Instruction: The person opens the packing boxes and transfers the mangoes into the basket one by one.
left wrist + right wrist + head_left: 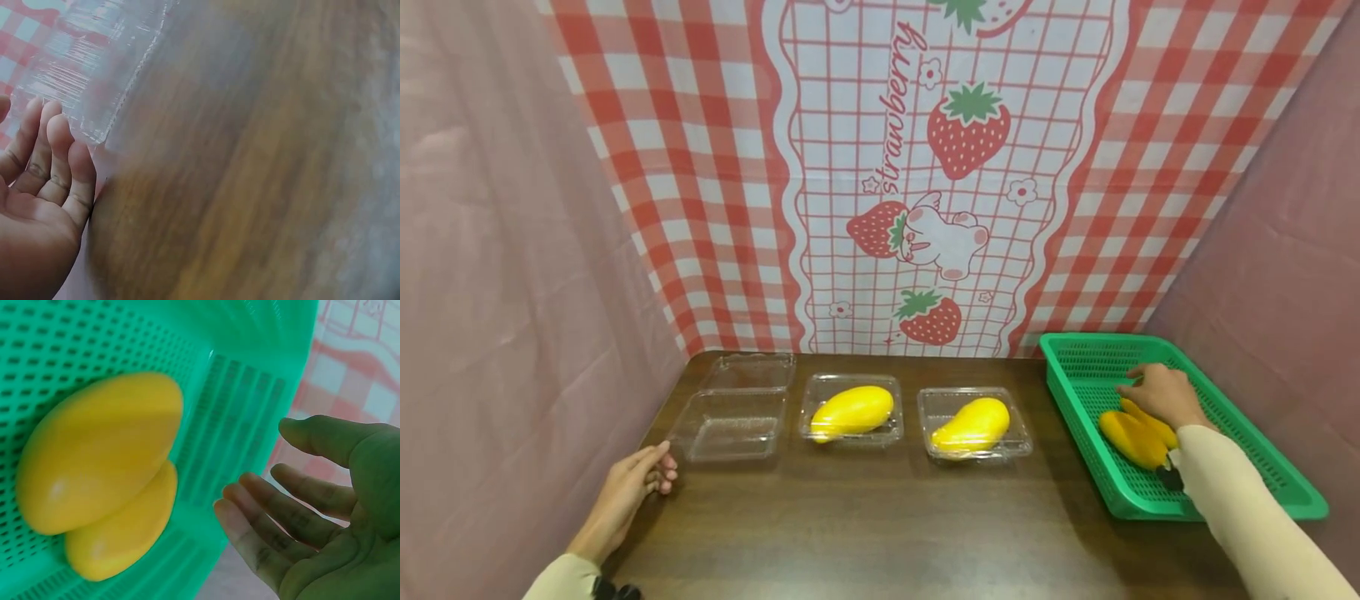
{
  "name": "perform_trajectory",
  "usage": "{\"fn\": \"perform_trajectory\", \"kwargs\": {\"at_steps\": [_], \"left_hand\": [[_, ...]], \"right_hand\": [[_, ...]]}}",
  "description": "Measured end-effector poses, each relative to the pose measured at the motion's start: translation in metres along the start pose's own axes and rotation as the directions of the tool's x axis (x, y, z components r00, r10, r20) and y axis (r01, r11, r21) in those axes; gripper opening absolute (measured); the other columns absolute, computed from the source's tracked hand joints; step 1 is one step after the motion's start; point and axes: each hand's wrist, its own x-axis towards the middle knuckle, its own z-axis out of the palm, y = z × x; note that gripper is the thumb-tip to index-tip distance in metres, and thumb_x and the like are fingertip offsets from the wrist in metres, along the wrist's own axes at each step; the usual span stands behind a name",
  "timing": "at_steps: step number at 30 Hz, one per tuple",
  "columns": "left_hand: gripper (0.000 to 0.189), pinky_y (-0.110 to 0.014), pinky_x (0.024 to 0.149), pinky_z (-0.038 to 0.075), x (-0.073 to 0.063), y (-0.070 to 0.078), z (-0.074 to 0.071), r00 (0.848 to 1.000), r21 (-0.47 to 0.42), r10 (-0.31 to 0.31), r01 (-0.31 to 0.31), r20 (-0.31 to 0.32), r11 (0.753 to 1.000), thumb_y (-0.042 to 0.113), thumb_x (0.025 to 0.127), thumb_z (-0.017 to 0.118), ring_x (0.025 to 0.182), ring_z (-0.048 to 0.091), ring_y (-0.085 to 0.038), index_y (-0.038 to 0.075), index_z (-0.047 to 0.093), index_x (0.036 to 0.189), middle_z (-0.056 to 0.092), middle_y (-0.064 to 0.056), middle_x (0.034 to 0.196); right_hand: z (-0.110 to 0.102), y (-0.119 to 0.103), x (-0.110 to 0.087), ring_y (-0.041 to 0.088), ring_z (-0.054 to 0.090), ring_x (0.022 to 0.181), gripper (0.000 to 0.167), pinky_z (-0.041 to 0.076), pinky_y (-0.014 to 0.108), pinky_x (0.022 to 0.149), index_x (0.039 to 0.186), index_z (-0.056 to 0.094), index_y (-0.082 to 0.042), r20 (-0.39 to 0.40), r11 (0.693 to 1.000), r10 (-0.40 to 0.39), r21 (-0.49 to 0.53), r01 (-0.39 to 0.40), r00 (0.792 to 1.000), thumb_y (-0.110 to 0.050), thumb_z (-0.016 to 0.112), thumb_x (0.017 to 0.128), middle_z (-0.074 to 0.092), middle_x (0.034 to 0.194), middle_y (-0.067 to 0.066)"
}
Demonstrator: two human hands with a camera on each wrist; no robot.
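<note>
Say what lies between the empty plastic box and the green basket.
In the head view, two plastic boxes, each with one yellow mango inside, stand between them on the brown table.

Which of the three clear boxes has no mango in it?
The leftmost box, the one nearest the left hand, its lid folded back open. The middle box and right box each hold a yellow mango.

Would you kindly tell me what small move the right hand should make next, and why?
The right hand should probably bring its fingers around one of the two mangoes in the green basket: it holds nothing and is close to them, and the leftmost clamshell stands open without fruit, while the middle clamshell and right clamshell each contain one.
</note>
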Motion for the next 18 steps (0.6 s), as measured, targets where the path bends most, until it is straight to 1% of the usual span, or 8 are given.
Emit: {"fn": "perform_trajectory", "kwargs": {"at_steps": [5,9,12,15,18], "left_hand": [[0.044,-0.026,0.069,0.056,-0.001,-0.001,0.000,1.000,-0.010,0.015,-0.015,0.025,1.000,0.035,0.109,0.053,0.076,0.061,-0.015,-0.004,0.064,0.093,0.063,-0.007,0.089],[0.043,-0.026,0.069,0.056,-0.001,-0.001,0.001,0.999,-0.005,0.021,-0.021,0.028,1.000,0.034,0.109,0.053,0.075,0.061,-0.015,-0.005,0.064,0.094,0.063,-0.006,0.089],[0.043,-0.026,0.069,0.056,-0.002,-0.001,0.002,0.999,0.034,0.012,-0.013,0.035,0.999,0.034,0.109,0.052,0.076,0.061,-0.015,-0.005,0.065,0.095,0.063,-0.007,0.091],[0.042,-0.027,0.070,0.055,-0.003,-0.002,0.003,0.999,0.088,-0.012,0.008,0.041,0.996,0.035,0.109,0.052,0.076,0.060,-0.015,-0.003,0.065,0.097,0.064,-0.007,0.092],[0.043,-0.028,0.070,0.055,-0.004,-0.001,0.006,0.997,0.126,-0.033,0.025,0.065,0.992,0.036,0.109,0.053,0.076,0.060,-0.015,-0.003,0.066,0.098,0.064,-0.007,0.091]], "right_hand": [[0.004,-0.024,0.001,0.044,0.067,0.091,0.049,0.058,0.052,0.072,0.126,0.058,0.018,-0.001,0.999,-0.036,0.018,0.036,0.999,-0.022,0.068,0.099,0.067,0.110,0.036],[0.007,-0.046,0.004,0.040,0.069,0.086,0.047,0.059,0.049,0.069,0.125,0.060,0.017,-0.008,0.998,-0.051,0.025,0.051,0.999,-0.021,0.069,0.099,0.068,0.108,0.034],[0.010,-0.060,0.007,0.040,0.068,0.085,0.045,0.059,0.051,0.070,0.124,0.061,0.016,-0.019,0.997,-0.075,0.017,0.076,0.997,-0.020,0.070,0.099,0.070,0.104,0.031],[0.014,-0.073,0.009,0.040,0.067,0.085,0.042,0.058,0.049,0.068,0.124,0.063,0.014,-0.035,0.994,-0.107,0.012,0.108,0.994,-0.019,0.070,0.099,0.071,0.102,0.029],[0.019,-0.085,0.011,0.040,0.066,0.086,0.041,0.058,0.049,0.069,0.123,0.064,0.014,-0.050,0.991,-0.137,0.005,0.137,0.989,-0.018,0.070,0.098,0.071,0.101,0.028]]}}
